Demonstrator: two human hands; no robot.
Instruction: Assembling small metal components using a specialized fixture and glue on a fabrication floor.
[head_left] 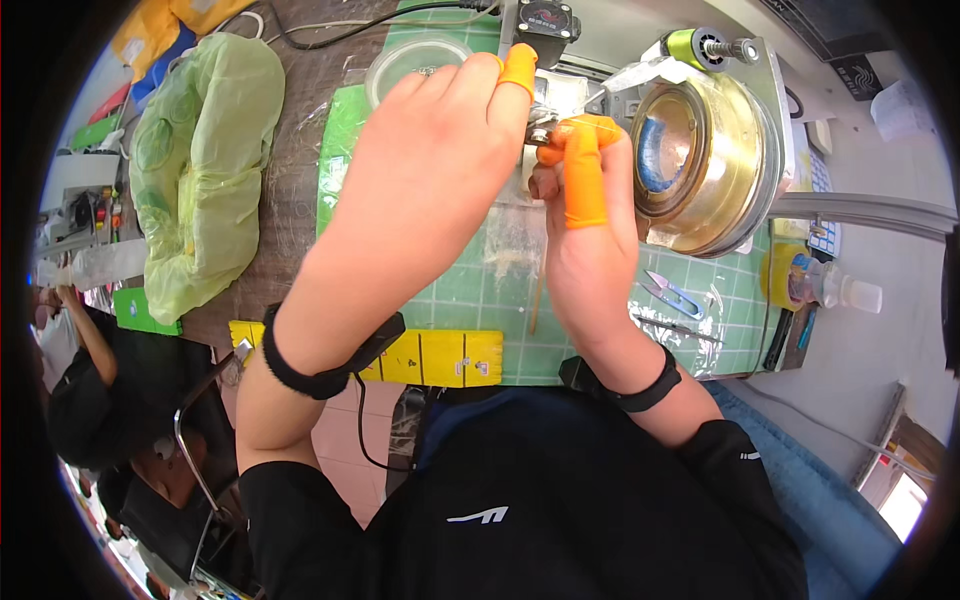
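Observation:
Both hands meet at the back of the green cutting mat, beside a small dark metal part (540, 132). My left hand (430, 150) has an orange finger cot on a fingertip. Its fingers curl away from view at that part, closed on something they hide. Close on its right, my right hand (592, 200) wears orange finger cots. The fingers are bent and pressed together in a pinch, with a fine pale strand beside the tips. What it holds is too small to name. Just right of my right hand stands a large brass-coloured drum (715, 165) with a blue-lined opening.
A green-and-black roller (692, 48) sits above the drum. Blue thread snips (672, 295) lie on the mat (480, 310), near a yellow strip (430, 358). A clear round dish (385, 68) stands behind my left hand. Far left is a basket lined with a green bag (225, 200); a bottle (835, 288) stands right.

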